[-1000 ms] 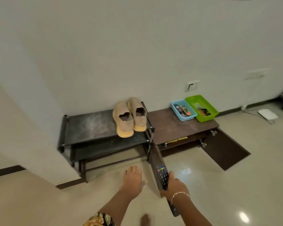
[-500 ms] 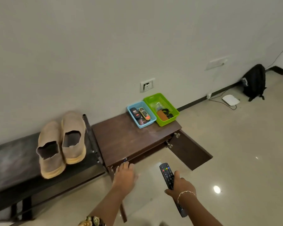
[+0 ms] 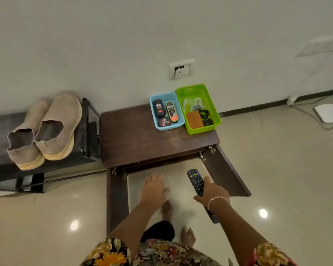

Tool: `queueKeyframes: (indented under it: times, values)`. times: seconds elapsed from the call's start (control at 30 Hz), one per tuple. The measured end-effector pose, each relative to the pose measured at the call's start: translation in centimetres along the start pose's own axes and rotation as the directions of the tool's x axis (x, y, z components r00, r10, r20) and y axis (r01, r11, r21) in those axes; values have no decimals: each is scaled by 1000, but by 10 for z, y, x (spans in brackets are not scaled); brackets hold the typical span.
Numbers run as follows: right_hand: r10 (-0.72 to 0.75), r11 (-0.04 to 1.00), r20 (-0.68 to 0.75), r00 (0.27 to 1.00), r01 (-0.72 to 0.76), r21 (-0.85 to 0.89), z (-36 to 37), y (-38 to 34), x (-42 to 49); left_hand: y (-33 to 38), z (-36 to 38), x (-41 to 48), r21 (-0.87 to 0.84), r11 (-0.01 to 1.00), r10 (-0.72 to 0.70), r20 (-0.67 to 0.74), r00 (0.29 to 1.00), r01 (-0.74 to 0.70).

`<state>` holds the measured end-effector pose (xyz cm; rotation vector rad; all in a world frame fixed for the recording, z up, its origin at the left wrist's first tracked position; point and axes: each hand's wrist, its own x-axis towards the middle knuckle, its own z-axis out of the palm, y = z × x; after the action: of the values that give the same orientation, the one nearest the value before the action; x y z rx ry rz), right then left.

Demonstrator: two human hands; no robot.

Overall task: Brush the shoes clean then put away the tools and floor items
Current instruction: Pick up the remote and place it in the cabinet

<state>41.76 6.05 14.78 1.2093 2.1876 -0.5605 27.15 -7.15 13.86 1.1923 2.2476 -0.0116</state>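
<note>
A pair of beige shoes (image 3: 46,127) stands on the dark shoe rack (image 3: 0,121) at the left. A low brown cabinet (image 3: 142,139) carries a blue tray (image 3: 153,116) of polish containers and a green basket (image 3: 214,112) with a brown brush and dark items. My right hand (image 3: 212,192) grips a black remote control (image 3: 195,179) in front of the cabinet opening. Beside it, my left hand (image 3: 154,189) hovers with fingers spread and nothing in it.
Both cabinet doors hang open, the left door (image 3: 116,198) toward me and the right door (image 3: 227,173) slanting right. A wall socket (image 3: 181,70) is above the trays. A white device (image 3: 329,113) with a cable lies on the floor at right. My bare feet (image 3: 187,236) are below.
The view has swung right and closer to the cabinet. Both hands have come in front of the cabinet opening, and the remote stays in my right hand.
</note>
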Motion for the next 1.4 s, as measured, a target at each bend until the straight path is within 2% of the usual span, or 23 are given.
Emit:
queueKeyframes:
  times: [0.07, 0.2, 0.27, 0.43, 0.5, 0.63, 0.73, 0.83, 0.93, 1.07, 1.17, 1.27, 1.33, 1.4]
  values:
    - [-7, 1000, 33, 999, 7, -12, 8, 5, 21, 8, 14, 16, -51, 998, -28, 39, 999, 30]
    - [8, 1000, -28, 1000, -8, 8, 39, 11, 92, 16, 58, 79, -95, 993, -83, -97, 992, 74]
    - [-5, 1000, -44, 999, 5, 5, 62, 9, 130, 13, 91, 112, -95, 991, -93, -25, 995, 90]
    - [-57, 998, -102, 993, 58, 13, 132, 14, 242, -2, 173, 198, 47, 999, 16, -55, 998, -14]
    - [-68, 997, -151, 986, 71, 16, 151, 17, 282, -13, 200, 232, 103, 994, 44, -103, 994, -34]
    - [-105, 993, -311, 945, 114, 12, 171, 22, 350, -28, 212, 298, 64, 995, -56, -275, 960, 76]
    - [-136, 987, -426, 894, 157, 14, 173, 22, 382, -39, 212, 327, 85, 992, -67, -243, 968, 90]
    - [-153, 982, -495, 855, 188, 21, 168, 18, 398, -50, 204, 338, 109, 990, -53, -269, 962, 85]
    - [-120, 984, -476, 871, 168, 59, 170, 20, 398, -52, 200, 325, 152, 984, -47, -279, 959, 92]
    - [-86, 988, -466, 880, 136, 74, 171, 19, 404, -59, 207, 313, 243, 961, -79, -199, 977, 128]
    - [-113, 993, -489, 865, 110, -35, 159, 5, 414, -59, 201, 314, 197, 970, -96, -218, 971, 140]
    - [-170, 978, -434, 885, 99, -182, 152, -12, 424, -63, 202, 310, 201, 969, -101, -220, 970, 147]
    - [-164, 984, -401, 902, 119, -135, 148, -18, 428, -65, 204, 306, 210, 966, -105, -205, 973, 149]
    - [-112, 990, -384, 916, 135, 32, 143, -14, 428, -66, 207, 305, 201, 968, -109, -194, 975, 149]
